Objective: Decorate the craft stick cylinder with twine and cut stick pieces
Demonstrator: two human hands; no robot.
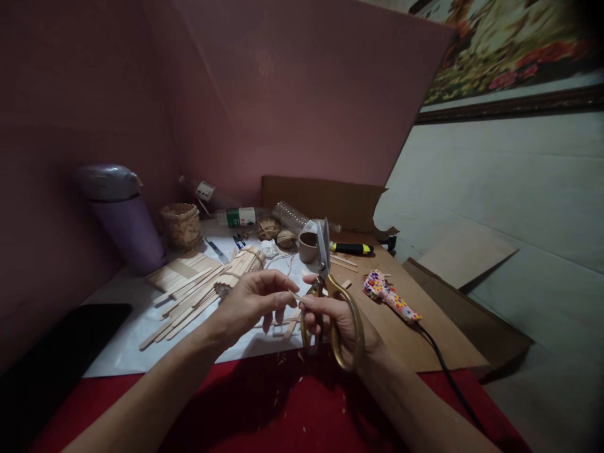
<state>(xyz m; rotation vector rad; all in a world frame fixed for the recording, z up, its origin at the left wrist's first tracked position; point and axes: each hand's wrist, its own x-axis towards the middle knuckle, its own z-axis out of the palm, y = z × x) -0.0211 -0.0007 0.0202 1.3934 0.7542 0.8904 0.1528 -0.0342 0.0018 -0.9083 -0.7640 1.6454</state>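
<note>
My right hand [340, 313] is wrapped round a pair of scissors [323, 248] with gold handles, blades pointing up and slightly apart. Its thumb and forefinger also meet at something thin and pale, too small to name. Close beside those fingertips, my left hand [257, 299] is closed in a pinch at the same spot, and what lies in it I cannot make out. Behind my left hand lies a bundle of wooden sticks [243, 267] bound with twine. Loose craft sticks [189, 302] fan out left of it on a white sheet [117, 352].
A hot glue gun [389, 297] with flowered covering and black cord lies right on cardboard [425, 340]. Behind are a yellow-black utility knife [353, 248], a cup [308, 251], twine balls [268, 228] and plastic bottles [292, 216]. A purple tumbler [125, 226] and a basket-like pot [182, 226] stand left.
</note>
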